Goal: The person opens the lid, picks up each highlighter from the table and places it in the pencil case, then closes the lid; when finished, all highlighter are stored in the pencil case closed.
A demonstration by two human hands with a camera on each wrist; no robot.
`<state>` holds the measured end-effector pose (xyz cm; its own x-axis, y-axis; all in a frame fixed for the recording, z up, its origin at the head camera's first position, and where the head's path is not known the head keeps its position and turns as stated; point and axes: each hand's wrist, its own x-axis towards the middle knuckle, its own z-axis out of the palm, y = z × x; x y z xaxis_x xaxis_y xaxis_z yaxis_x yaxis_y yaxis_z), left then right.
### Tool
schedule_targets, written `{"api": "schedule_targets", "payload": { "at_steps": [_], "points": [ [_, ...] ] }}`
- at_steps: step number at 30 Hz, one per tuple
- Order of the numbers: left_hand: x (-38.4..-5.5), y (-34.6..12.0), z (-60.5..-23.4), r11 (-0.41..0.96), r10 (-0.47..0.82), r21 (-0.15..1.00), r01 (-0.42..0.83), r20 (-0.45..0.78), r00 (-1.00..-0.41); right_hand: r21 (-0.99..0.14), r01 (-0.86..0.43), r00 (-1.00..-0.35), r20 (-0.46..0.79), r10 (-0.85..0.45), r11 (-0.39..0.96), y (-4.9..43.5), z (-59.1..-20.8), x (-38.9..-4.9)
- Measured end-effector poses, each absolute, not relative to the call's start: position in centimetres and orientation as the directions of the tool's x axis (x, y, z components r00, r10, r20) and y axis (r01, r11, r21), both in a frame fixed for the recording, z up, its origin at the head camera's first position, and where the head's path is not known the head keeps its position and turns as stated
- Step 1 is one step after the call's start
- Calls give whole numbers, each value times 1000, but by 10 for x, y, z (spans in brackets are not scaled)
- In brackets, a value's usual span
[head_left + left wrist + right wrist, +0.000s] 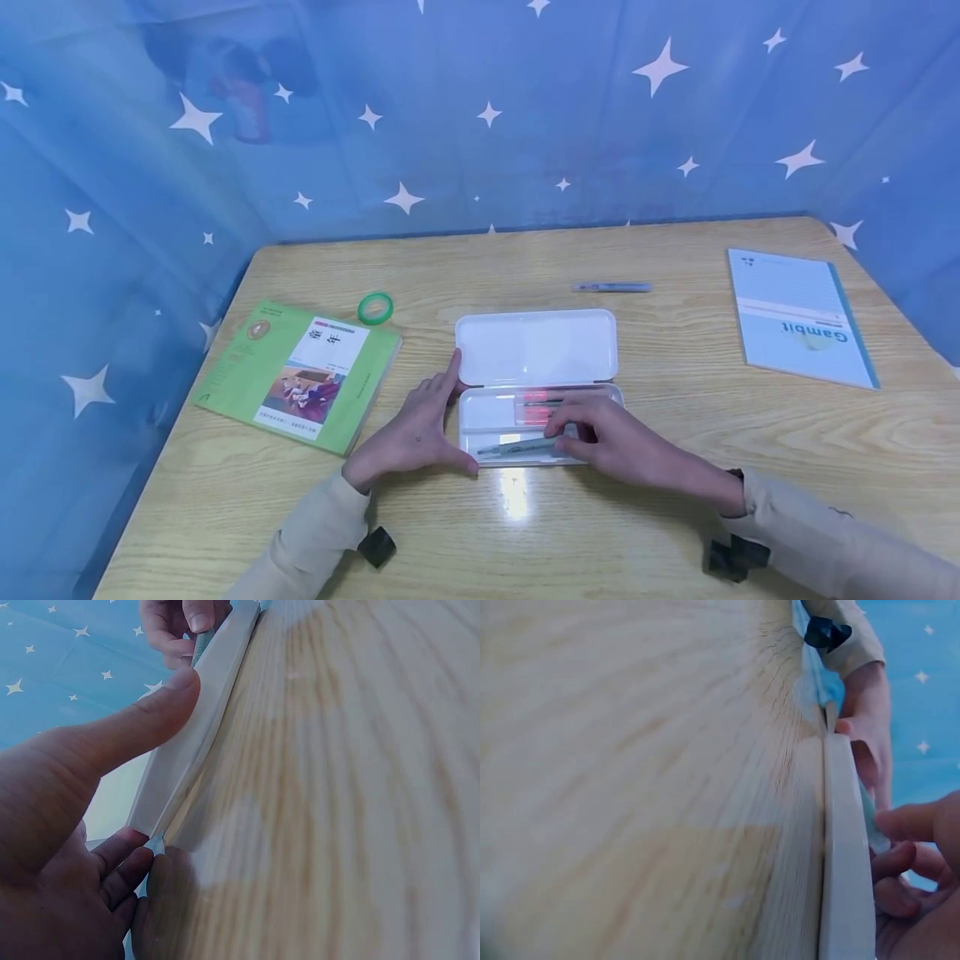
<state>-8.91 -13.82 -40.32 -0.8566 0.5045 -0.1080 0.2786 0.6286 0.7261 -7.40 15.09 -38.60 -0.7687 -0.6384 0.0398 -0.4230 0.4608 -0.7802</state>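
Where the pen (517,448) is: in or just above the open case (536,367), frontward.
Right hand (611,437): pinching it, seemingly positioning; next probably calls for fine finger control.
Left hand (420,425): spread against the left end, not grasping.

Indistinct pink items (536,415) in case (483,410)

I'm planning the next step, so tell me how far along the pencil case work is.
Done: the pencil case is open and pink things lie inside. In hand: the right hand holds a grey pen in the front compartment; the left hand touches the case's left end. Probably left: the blue pen, lying on the table behind the case, and closing the lid.
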Motion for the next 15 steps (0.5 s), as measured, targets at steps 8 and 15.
{"api": "schedule_targets", "payload": {
  "at_steps": [8, 15],
  "points": [
    [-89, -137, -403, 631, 504, 726, 273, -116, -856, -790, -417, -760, 32, -649, 449, 151, -385, -74],
    [-89, -138, -403, 625, 497, 736, 260, -119, -859, -789, -450, -753, 84, -652, 418, 152, -381, -76]
  ]
}}
